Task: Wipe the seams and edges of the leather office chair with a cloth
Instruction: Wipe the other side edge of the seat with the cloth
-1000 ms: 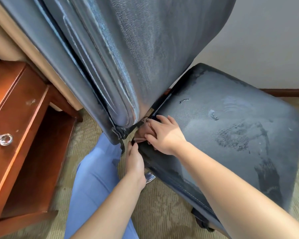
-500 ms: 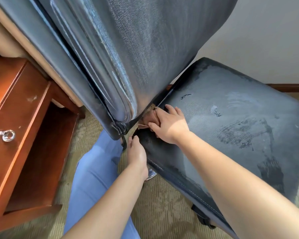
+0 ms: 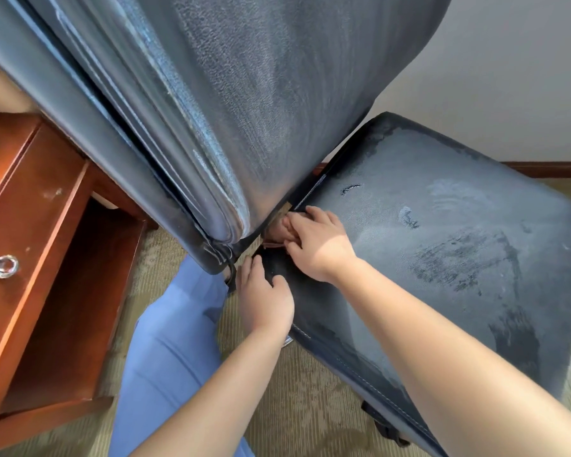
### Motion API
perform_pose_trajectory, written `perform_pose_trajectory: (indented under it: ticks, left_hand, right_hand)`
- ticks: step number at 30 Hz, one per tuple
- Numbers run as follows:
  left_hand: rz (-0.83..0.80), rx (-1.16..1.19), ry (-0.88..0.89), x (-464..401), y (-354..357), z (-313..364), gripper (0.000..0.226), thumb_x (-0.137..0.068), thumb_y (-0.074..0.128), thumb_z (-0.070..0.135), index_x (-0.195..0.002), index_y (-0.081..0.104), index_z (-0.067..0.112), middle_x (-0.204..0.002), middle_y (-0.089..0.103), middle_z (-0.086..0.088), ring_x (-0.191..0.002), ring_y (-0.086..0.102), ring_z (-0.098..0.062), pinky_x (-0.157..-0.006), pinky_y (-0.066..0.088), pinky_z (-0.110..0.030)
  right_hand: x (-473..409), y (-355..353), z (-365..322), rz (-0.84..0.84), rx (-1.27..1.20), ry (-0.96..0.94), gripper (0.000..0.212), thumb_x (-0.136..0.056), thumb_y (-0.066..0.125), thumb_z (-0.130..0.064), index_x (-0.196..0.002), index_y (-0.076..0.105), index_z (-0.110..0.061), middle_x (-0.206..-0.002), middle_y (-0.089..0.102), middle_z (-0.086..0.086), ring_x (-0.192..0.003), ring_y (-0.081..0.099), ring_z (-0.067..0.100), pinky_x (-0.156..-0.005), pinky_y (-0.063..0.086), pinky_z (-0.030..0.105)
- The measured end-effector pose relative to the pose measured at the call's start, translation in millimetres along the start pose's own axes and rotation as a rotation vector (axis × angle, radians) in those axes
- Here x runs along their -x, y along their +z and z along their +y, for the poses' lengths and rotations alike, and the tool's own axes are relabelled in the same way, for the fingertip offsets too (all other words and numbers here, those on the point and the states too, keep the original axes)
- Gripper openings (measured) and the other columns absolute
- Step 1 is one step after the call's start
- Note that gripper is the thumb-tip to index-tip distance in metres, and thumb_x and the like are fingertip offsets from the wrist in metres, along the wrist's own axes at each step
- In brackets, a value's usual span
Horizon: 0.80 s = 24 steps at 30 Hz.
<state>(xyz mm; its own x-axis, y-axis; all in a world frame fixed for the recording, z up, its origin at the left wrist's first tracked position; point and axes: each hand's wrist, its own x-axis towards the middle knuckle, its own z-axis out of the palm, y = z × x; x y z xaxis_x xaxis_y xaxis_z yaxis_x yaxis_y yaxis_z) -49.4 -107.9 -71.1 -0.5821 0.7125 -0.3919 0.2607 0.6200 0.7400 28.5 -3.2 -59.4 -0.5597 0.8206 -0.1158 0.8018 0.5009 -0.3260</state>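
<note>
A dark blue-grey leather office chair with a worn, scuffed seat [image 3: 442, 252] and a tall grained backrest [image 3: 244, 94] fills most of the view, standing on a beige patterned carpet [image 3: 294, 407]. The right hand [image 3: 320, 242] lies on the rear corner of the seat, where the seat meets the foot of the backrest, its fingers curled down over a small tan cloth [image 3: 277, 230]; it presses the cloth into the gap between the two cushions. Only a crumpled part of the cloth shows past the fingertips. The left hand [image 3: 264, 298] sits just below, at the same rear corner, its fingers and thumb clamped on the seat's side edge, close beside the pale stitched seam [image 3: 360, 367] that runs along that edge. The two hands are near each other but not touching. A leg in light blue trousers [image 3: 168, 351] shows beneath the arms. To the left stands a reddish-brown wooden desk [image 3: 47, 225] with a silver ring pull [image 3: 2, 266] on its drawer.
</note>
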Motion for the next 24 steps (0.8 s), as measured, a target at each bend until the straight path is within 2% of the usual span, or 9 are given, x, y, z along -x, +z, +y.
perform_pose_trajectory:
  ticks: [5,7,10,14,17,21,24]
  left_hand:
    - [0.01,-0.116,0.028,-8,3,10,0.059,-0.094,0.044,0.012,-0.15,0.028,0.01,-0.159,0.022,-0.003,-0.148,0.011,-0.014,-0.119,0.011,-0.03]
    - [0.015,-0.132,0.039,-10,3,10,0.063,-0.092,0.047,0.011,-0.151,0.026,0.011,-0.159,0.023,-0.005,-0.147,0.014,-0.016,-0.119,0.013,-0.032]
    - [0.03,-0.129,0.066,-10,3,9,0.069,-0.088,0.05,0.009,-0.152,0.023,0.013,-0.157,0.028,-0.006,-0.145,0.019,-0.018,-0.118,0.018,-0.035]
    - [0.004,-0.277,0.093,-11,6,12,0.066,-0.091,0.047,0.011,-0.152,0.021,0.011,-0.16,0.021,-0.004,-0.148,0.011,-0.017,-0.12,0.009,-0.034]
    - [-0.005,-0.377,0.108,-13,8,18,0.066,-0.092,0.043,0.011,-0.153,0.017,0.011,-0.161,0.015,-0.003,-0.148,0.007,-0.016,-0.12,0.002,-0.034]
    - [-0.043,-0.468,0.131,-15,7,19,0.065,-0.095,0.036,0.012,-0.154,0.009,0.012,-0.163,0.006,0.0,-0.149,0.003,-0.015,-0.12,-0.005,-0.031]
    - [-0.057,-0.528,0.144,-15,7,18,0.064,-0.095,0.035,0.013,-0.154,0.009,0.013,-0.163,0.004,0.0,-0.149,0.001,-0.015,-0.118,-0.007,-0.032]
  right_hand:
    - [4,5,5,0.006,0.034,-0.132,0.023,-0.085,0.048,-0.028,-0.107,0.051,-0.022,-0.119,0.058,-0.004,-0.135,0.028,0.019,-0.111,0.013,0.033]
    - [-7,1,13,0.012,0.038,-0.081,0.022,-0.087,0.047,-0.031,-0.108,0.049,-0.024,-0.122,0.056,-0.001,-0.137,0.026,0.018,-0.112,0.012,0.034]
    - [-21,-6,15,0.0,0.028,0.038,0.032,-0.089,0.045,-0.033,-0.119,0.048,-0.023,-0.13,0.054,0.005,-0.138,0.025,0.019,-0.114,0.011,0.036]
    - [-10,-1,7,0.02,-0.013,-0.016,0.022,-0.086,0.048,-0.027,-0.106,0.049,-0.02,-0.122,0.057,0.003,-0.135,0.028,0.02,-0.113,0.013,0.035]
    - [-3,-1,14,-0.005,0.049,-0.092,0.024,-0.089,0.045,-0.031,-0.11,0.048,-0.02,-0.123,0.056,-0.003,-0.138,0.024,0.017,-0.114,0.001,0.036]
    - [-20,-15,24,-0.024,0.079,0.038,0.031,-0.094,0.038,-0.038,-0.121,0.045,-0.023,-0.134,0.052,-0.004,-0.142,0.017,0.02,-0.116,-0.004,0.042]
    - [-18,-11,17,-0.007,0.054,0.054,0.031,-0.091,0.042,-0.036,-0.119,0.045,-0.023,-0.134,0.051,-0.004,-0.141,0.019,0.02,-0.115,-0.003,0.042]
